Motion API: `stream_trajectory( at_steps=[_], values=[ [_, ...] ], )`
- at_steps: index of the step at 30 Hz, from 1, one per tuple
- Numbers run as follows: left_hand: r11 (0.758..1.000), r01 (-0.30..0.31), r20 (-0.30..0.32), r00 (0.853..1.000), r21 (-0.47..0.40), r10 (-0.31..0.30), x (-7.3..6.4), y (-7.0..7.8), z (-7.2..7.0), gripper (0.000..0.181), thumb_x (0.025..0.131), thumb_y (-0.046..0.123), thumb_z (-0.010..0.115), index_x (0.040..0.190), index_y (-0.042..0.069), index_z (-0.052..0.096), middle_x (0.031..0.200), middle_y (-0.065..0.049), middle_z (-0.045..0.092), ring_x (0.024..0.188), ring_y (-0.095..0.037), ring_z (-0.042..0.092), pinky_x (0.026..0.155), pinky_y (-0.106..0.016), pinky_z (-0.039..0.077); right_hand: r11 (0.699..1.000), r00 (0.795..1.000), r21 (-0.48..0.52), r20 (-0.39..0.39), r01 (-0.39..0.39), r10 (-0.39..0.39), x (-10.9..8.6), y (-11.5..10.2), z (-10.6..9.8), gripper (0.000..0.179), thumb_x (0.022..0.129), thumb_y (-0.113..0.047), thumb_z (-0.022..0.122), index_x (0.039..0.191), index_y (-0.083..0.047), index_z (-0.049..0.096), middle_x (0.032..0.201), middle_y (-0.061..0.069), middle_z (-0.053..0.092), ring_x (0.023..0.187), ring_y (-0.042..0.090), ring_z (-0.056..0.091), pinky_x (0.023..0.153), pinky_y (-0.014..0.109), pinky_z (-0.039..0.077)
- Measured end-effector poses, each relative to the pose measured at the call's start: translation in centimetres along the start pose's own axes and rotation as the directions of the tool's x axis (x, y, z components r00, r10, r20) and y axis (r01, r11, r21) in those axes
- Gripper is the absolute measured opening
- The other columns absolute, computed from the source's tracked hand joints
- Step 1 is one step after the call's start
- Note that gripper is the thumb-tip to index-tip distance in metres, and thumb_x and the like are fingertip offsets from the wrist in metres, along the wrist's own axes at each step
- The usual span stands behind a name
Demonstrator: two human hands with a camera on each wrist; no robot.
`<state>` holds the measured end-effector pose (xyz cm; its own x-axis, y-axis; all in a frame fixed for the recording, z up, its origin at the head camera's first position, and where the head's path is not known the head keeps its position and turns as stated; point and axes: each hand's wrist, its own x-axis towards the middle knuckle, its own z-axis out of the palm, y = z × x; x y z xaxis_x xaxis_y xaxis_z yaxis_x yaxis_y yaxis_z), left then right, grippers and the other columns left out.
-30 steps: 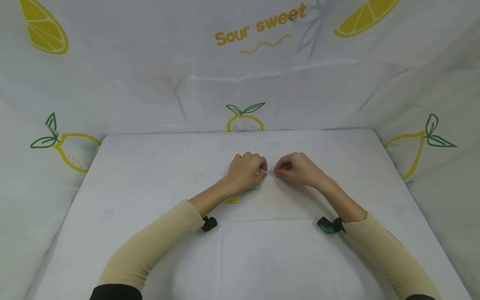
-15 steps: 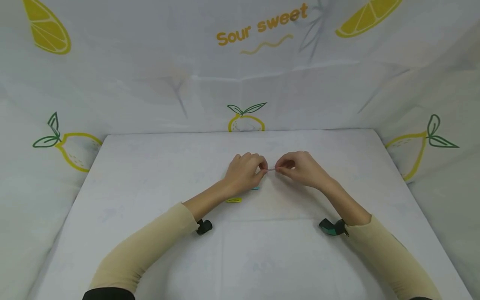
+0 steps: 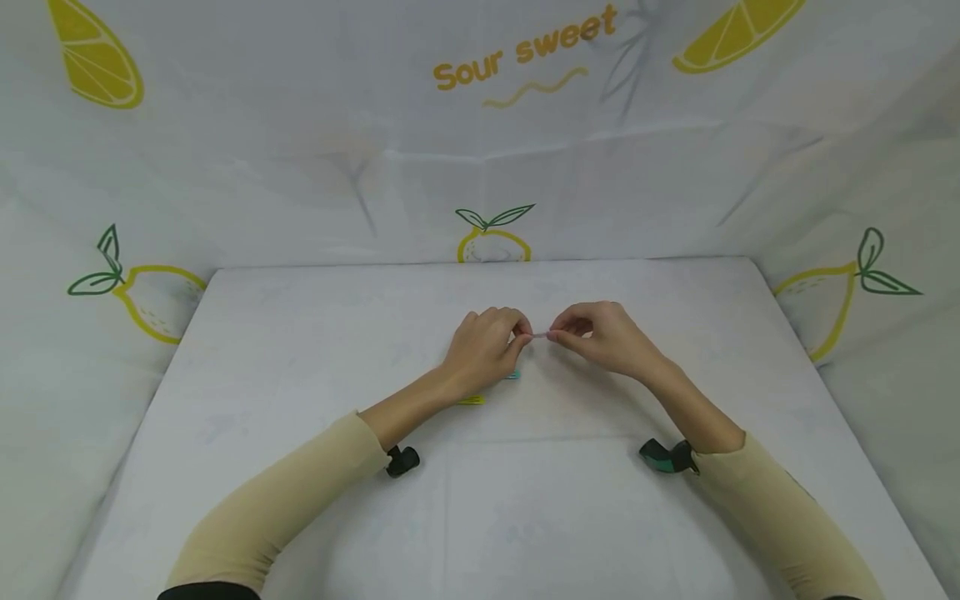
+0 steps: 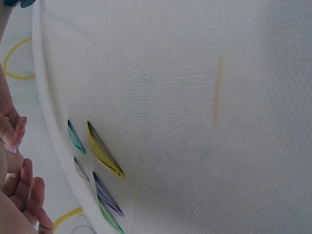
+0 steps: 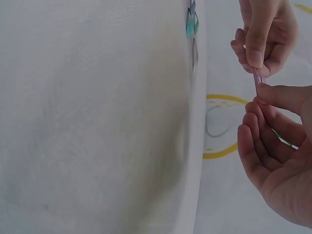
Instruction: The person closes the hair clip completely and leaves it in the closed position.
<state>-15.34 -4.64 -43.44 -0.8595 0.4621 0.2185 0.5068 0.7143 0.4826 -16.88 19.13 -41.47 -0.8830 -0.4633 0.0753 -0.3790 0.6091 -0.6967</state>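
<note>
In the head view, my left hand (image 3: 483, 348) and right hand (image 3: 602, 337) meet above the table's far half. Each pinches one end of a small pink hair snap clip (image 5: 258, 79), held between thumb and fingertips. The fingers cover both of its ends. Under and near the left hand, other snap clips lie on the cloth: a yellow clip (image 4: 102, 150), a teal clip (image 4: 76, 137), a purple clip (image 4: 107, 193), a green clip (image 4: 108, 214) and a pale greyish clip (image 4: 81, 169).
A white cloth covers the table (image 3: 525, 508). Behind it hangs a white curtain (image 3: 300, 167) printed with lemons and lettering. The table's far edge lies just beyond the hands. Dark wrist cameras hang under both forearms.
Both hands keep their pinch on the pink snap clip and have risen slightly in the head view. The left forearm has shifted a little left. The loose clips appear unmoved.
</note>
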Motion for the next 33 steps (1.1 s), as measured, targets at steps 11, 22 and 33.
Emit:
stream_trajectory(
  at_steps=[11,22,33],
  values=[
    [0.999,0.04,-0.022,0.999,-0.007,-0.04,0.0,0.1,-0.1,0.013,0.107,0.026,0.07,0.105,0.014,0.077,0.096,0.001,0.078,0.084,-0.016,0.063,0.078,-0.032,0.044,0.998,0.996,-0.044,-0.081,0.032,-0.036,-0.1,-0.9,0.6,0.008,0.094,-0.011,0.084,0.088,-0.008,0.08,0.079,0.002,0.077,0.073,0.013,0.067,0.068,0.021,0.052],
    [0.999,0.031,-0.027,0.999,-0.025,-0.031,0.0,-0.3,0.1,0.012,0.106,0.023,0.071,0.104,0.012,0.077,0.092,-0.001,0.077,0.081,-0.017,0.062,0.076,-0.031,0.044,0.996,0.994,-0.086,-0.099,0.035,-0.043,0.0,-1.2,1.1,0.012,0.093,-0.011,0.083,0.083,-0.007,0.078,0.076,0.003,0.076,0.069,0.013,0.064,0.065,0.021,0.049],
    [0.999,0.035,-0.023,0.999,-0.014,-0.036,0.1,-0.3,0.0,0.013,0.106,0.023,0.072,0.103,0.012,0.078,0.09,0.0,0.077,0.079,-0.017,0.062,0.074,-0.03,0.044,0.994,0.993,-0.102,-0.116,0.023,-0.035,0.4,-1.2,1.5,0.013,0.092,-0.009,0.081,0.081,-0.005,0.077,0.074,0.006,0.074,0.066,0.013,0.06,0.063,0.022,0.049]
  ],
)
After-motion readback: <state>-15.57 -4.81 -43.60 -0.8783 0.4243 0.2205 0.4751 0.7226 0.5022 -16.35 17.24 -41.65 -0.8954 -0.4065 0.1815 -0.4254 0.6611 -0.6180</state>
